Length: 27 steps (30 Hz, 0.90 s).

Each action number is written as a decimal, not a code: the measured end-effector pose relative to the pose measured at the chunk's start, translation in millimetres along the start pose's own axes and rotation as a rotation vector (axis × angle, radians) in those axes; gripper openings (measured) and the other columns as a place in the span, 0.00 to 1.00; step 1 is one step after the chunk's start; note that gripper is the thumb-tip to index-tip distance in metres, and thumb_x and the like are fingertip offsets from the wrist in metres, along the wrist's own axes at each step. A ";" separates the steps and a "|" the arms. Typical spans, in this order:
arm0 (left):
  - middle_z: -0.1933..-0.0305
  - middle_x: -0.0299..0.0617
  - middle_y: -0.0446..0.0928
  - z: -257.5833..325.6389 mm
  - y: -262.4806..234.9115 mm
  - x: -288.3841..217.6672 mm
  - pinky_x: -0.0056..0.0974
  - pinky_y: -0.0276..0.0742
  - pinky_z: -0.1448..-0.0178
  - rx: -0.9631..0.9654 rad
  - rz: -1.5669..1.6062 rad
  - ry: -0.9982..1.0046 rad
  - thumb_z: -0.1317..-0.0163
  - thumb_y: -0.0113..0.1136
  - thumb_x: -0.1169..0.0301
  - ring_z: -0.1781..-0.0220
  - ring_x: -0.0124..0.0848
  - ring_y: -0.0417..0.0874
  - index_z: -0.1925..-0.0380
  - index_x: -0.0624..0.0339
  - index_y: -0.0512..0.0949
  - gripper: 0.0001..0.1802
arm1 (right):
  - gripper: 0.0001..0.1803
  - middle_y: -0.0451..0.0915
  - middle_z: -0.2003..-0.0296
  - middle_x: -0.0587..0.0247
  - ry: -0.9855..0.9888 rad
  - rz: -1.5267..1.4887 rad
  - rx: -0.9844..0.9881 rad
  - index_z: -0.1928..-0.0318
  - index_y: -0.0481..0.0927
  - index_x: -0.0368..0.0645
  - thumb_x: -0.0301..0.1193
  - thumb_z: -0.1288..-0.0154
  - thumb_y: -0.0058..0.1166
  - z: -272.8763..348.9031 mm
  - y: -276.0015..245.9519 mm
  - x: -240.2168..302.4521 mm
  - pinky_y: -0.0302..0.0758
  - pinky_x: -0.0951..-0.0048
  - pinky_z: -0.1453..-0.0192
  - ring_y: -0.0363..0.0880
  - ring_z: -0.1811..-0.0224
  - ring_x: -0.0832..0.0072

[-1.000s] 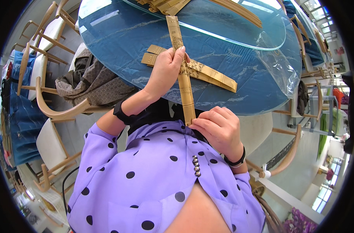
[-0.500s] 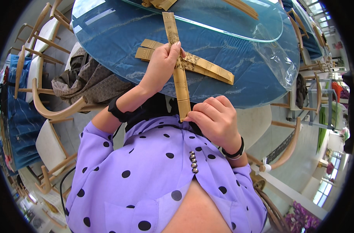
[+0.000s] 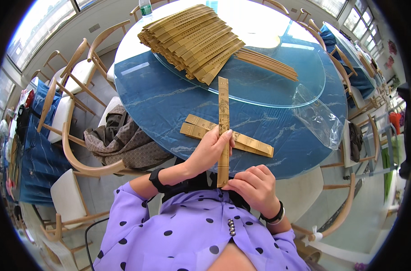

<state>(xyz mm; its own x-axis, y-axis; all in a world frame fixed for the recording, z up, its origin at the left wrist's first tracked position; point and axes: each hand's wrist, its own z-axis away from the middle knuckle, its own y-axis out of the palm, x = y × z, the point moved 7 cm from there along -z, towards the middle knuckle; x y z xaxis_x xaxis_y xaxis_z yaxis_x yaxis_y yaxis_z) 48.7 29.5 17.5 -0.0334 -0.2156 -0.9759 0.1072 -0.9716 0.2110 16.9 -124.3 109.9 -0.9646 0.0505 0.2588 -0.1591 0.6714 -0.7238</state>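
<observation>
Upright in front of me is a long, narrow gold paper sleeve (image 3: 223, 101) with dark print, looking like a chopstick sleeve. My left hand (image 3: 213, 145) is closed around its middle, thumb on top. My right hand (image 3: 255, 187) pinches the sleeve's lower end, near my shirt, with its other fingers curled. Crossing beneath the held sleeve, two or so similar gold sleeves (image 3: 255, 145) lie on the table near its front edge. Their middle is hidden by my left hand.
A large fanned pile of gold sleeves (image 3: 192, 38) rests on the glass turntable (image 3: 304, 92), beside thin brown sticks (image 3: 268, 64). A clear plastic bag (image 3: 318, 119) lies at right on the blue-covered table (image 3: 144, 97). A bottle (image 3: 145, 7) stands far back. A chair at left holds a patterned bag (image 3: 124, 140).
The view has tilted up, so the sleeve pile and bottle now show. Both hands keep their hold on the same sleeve, which stands straighter.
</observation>
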 end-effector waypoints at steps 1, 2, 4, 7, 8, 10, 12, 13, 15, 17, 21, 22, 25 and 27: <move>0.63 0.39 0.79 -4.1 -7.9 -12.6 0.33 0.79 0.58 -0.015 -0.025 0.063 0.17 0.42 0.62 0.67 0.26 0.82 0.59 0.61 0.71 0.15 | 0.15 0.80 0.71 0.71 0.007 -0.016 -0.032 0.69 0.82 0.46 0.38 0.49 0.76 -0.9 -1.8 -0.6 0.71 0.71 0.65 0.78 0.70 0.73; 0.64 0.40 0.80 -10.0 -18.2 -31.3 0.32 0.78 0.62 -0.070 -0.050 0.059 0.17 0.42 0.63 0.69 0.26 0.82 0.56 0.61 0.70 0.13 | 0.15 0.80 0.71 0.71 0.030 -0.024 -0.031 0.69 0.82 0.46 0.38 0.49 0.77 0.6 -5.0 -1.7 0.70 0.72 0.66 0.78 0.71 0.73; 0.66 0.39 0.79 -37.6 -49.5 -85.2 0.30 0.75 0.67 -0.143 -0.418 0.120 0.18 0.42 0.63 0.74 0.23 0.79 0.53 0.62 0.70 0.13 | 0.14 0.80 0.71 0.71 0.079 0.011 -0.043 0.70 0.82 0.47 0.36 0.48 0.76 9.5 -6.3 -8.1 0.71 0.73 0.66 0.78 0.71 0.73; 0.61 0.58 0.81 -84.9 -108.1 -177.6 0.51 0.80 0.55 -0.568 -1.312 0.632 0.21 0.48 0.61 0.59 0.55 0.85 0.43 0.66 0.73 0.20 | 0.13 0.81 0.71 0.71 0.151 0.016 -0.026 0.70 0.82 0.47 0.35 0.48 0.76 21.2 -7.1 -18.4 0.71 0.72 0.67 0.78 0.71 0.72; 0.59 0.59 0.80 -107.7 -120.2 -202.3 0.50 0.83 0.56 -0.665 -1.558 0.647 0.22 0.48 0.63 0.60 0.52 0.86 0.43 0.66 0.75 0.19 | 0.13 0.81 0.71 0.70 0.175 0.017 -0.022 0.71 0.82 0.47 0.35 0.49 0.76 24.8 -7.6 -21.6 0.72 0.71 0.67 0.78 0.71 0.72; 0.54 0.53 0.78 -148.7 -155.1 -235.3 0.47 0.84 0.50 -0.758 -2.016 0.745 0.23 0.49 0.66 0.50 0.47 0.84 0.34 0.55 0.74 0.21 | 0.13 0.81 0.71 0.69 0.203 -0.003 -0.015 0.71 0.82 0.47 0.34 0.49 0.76 28.4 -6.9 -26.4 0.73 0.71 0.67 0.79 0.71 0.71; 0.49 0.54 0.76 -191.6 -192.8 -253.0 0.45 0.83 0.44 -0.726 -2.092 0.628 0.26 0.51 0.69 0.45 0.46 0.82 0.31 0.46 0.73 0.24 | 0.13 0.81 0.72 0.69 0.223 0.000 -0.012 0.72 0.82 0.46 0.34 0.49 0.76 31.2 -8.1 -31.5 0.73 0.70 0.67 0.79 0.71 0.71; 0.48 0.54 0.75 -208.4 -206.2 -257.4 0.46 0.81 0.41 -0.711 -2.086 0.553 0.26 0.51 0.68 0.43 0.47 0.80 0.29 0.44 0.71 0.25 | 0.13 0.81 0.72 0.69 0.235 0.005 -0.013 0.72 0.82 0.46 0.34 0.49 0.76 32.9 -9.3 -35.3 0.73 0.69 0.67 0.79 0.71 0.71; 0.46 0.55 0.74 -236.2 -228.0 -259.3 0.48 0.77 0.35 -0.635 -2.111 0.436 0.23 0.47 0.64 0.38 0.49 0.77 0.27 0.41 0.68 0.26 | 0.13 0.81 0.72 0.69 0.242 0.038 -0.031 0.72 0.81 0.46 0.34 0.49 0.76 37.2 -13.2 -42.0 0.74 0.69 0.67 0.79 0.71 0.71; 0.43 0.58 0.73 -259.6 -240.8 -247.9 0.51 0.73 0.31 -0.501 -2.170 0.343 0.20 0.41 0.58 0.36 0.52 0.74 0.25 0.39 0.65 0.26 | 0.13 0.81 0.73 0.69 0.259 0.068 -0.034 0.72 0.81 0.46 0.33 0.49 0.76 41.8 -17.7 -48.2 0.74 0.69 0.67 0.79 0.71 0.70; 0.30 0.58 0.67 -283.7 -268.2 -216.2 0.52 0.58 0.22 -0.460 -2.093 -0.011 0.19 0.36 0.49 0.29 0.54 0.66 0.22 0.46 0.59 0.31 | 0.13 0.81 0.73 0.69 0.278 0.089 -0.023 0.72 0.81 0.46 0.33 0.48 0.75 47.4 -26.2 -56.3 0.74 0.69 0.68 0.79 0.71 0.70; 0.30 0.58 0.67 -287.1 -260.9 -215.3 0.52 0.58 0.22 -0.483 -2.092 -0.006 0.19 0.35 0.49 0.28 0.54 0.66 0.22 0.47 0.59 0.31 | 0.13 0.81 0.73 0.69 0.287 0.093 -0.028 0.73 0.81 0.45 0.33 0.48 0.75 48.7 -28.3 -58.2 0.74 0.69 0.68 0.79 0.71 0.70; 0.29 0.58 0.66 -285.4 -251.4 -213.3 0.53 0.57 0.21 -0.547 -2.096 -0.002 0.20 0.34 0.46 0.24 0.54 0.62 0.22 0.47 0.59 0.33 | 0.12 0.80 0.73 0.69 0.284 0.074 0.013 0.72 0.81 0.46 0.33 0.48 0.75 47.3 -31.6 -62.8 0.74 0.68 0.68 0.79 0.71 0.70; 0.27 0.58 0.64 -281.4 -245.2 -212.8 0.56 0.55 0.20 -0.618 -2.108 0.059 0.20 0.34 0.43 0.21 0.55 0.58 0.22 0.48 0.59 0.35 | 0.12 0.80 0.73 0.69 0.267 0.096 0.050 0.72 0.81 0.46 0.34 0.47 0.75 41.8 -36.2 -69.4 0.74 0.69 0.68 0.79 0.71 0.70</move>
<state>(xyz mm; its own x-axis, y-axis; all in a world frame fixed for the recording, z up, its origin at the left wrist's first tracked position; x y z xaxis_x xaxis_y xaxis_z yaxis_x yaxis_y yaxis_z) 309.1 341.0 157.8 -0.4729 0.8262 0.3062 0.1786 0.4301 -0.8849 80.8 -182.9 91.5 -0.8873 0.3094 0.3419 -0.0862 0.6171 -0.7821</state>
